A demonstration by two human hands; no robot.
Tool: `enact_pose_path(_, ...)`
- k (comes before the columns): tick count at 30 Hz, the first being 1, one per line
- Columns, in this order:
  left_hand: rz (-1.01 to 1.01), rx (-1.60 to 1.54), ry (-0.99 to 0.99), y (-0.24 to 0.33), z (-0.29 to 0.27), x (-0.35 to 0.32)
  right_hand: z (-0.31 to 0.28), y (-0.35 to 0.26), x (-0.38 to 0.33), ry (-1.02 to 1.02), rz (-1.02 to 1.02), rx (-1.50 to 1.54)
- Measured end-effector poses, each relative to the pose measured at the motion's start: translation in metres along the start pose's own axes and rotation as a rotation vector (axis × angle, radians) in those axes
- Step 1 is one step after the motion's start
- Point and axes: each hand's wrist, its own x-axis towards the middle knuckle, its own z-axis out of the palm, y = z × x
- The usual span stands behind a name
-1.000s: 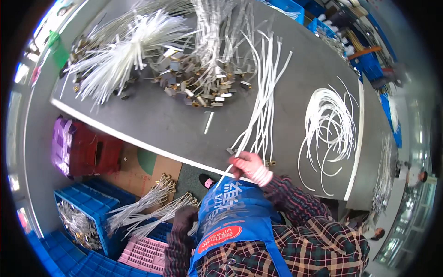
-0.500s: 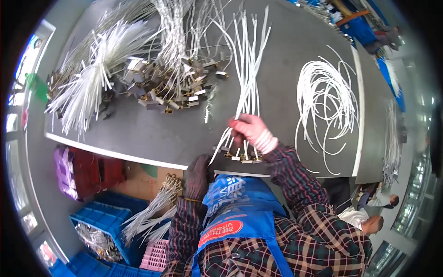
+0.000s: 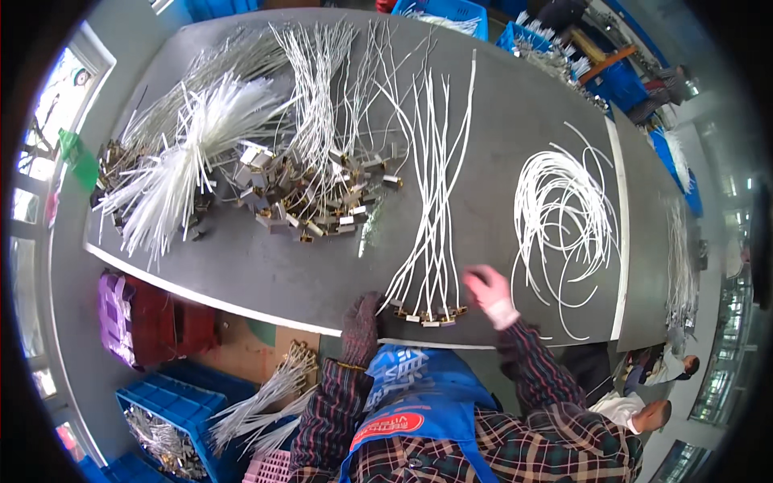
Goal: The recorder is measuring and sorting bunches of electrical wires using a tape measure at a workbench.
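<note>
Cable bundle lies between your hands, right hand off it

Your bundle of white cables (image 3: 436, 209) lies on the dark tabletop (image 3: 499, 105), its metal connectors (image 3: 431, 320) toward you in an uneven row and its loose ends pointing away. Your right hand (image 3: 489, 291) is just right of the bundle, fingers loosely curled, with nothing visible in them. Your left hand (image 3: 362, 328) is at the near edge, beside the leftmost connectors; you cannot tell from this view whether it grips any.

The connectors sit close to the table's pale front edge (image 3: 217, 300), so room on your side is narrow. To the right, bare surface runs to the coil of white tubing (image 3: 564, 209), near the right border strip (image 3: 618, 241). To the left, a bare stretch separates the bundle from the heap of connector blocks (image 3: 302, 201); beyond it, the bundle's far ends come near the heap's thin wires (image 3: 318, 88).
</note>
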Motion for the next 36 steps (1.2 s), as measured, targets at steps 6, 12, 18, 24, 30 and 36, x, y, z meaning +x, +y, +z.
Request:
enact_pose_path(6, -0.469, -0.196, 0.041, -0.001, 0.007, 0.019, -0.128, 0.103, -0.071, 0.161, 0.232, -1.229)
enact_pose_path(12, -0.159, 0.711, -0.163, 0.025, 0.013, 0.033, -0.142, 0.164, -0.078, 0.258, 0.3, -1.227)
enact_pose_path(18, -0.094, 0.541, -0.206, 0.015, -0.007, 0.038, -0.115, 0.147, -0.047, 0.301, 0.257, -0.291)
enact_pose_path(24, -0.082, 0.325, 0.592, 0.013, -0.039, 0.076, -0.054, 0.036, -0.012, -0.17, 0.319, 0.418)
enact_pose_path(30, -0.186, -0.14, 0.496, -0.025, -0.057, 0.113, -0.006, 0.006, -0.034, -0.609, 0.5, 0.523)
enact_pose_path(36, -0.253, -0.215, 0.467, -0.008, -0.062, 0.123, 0.003, 0.019, -0.056, -1.015, 0.243, -0.067)
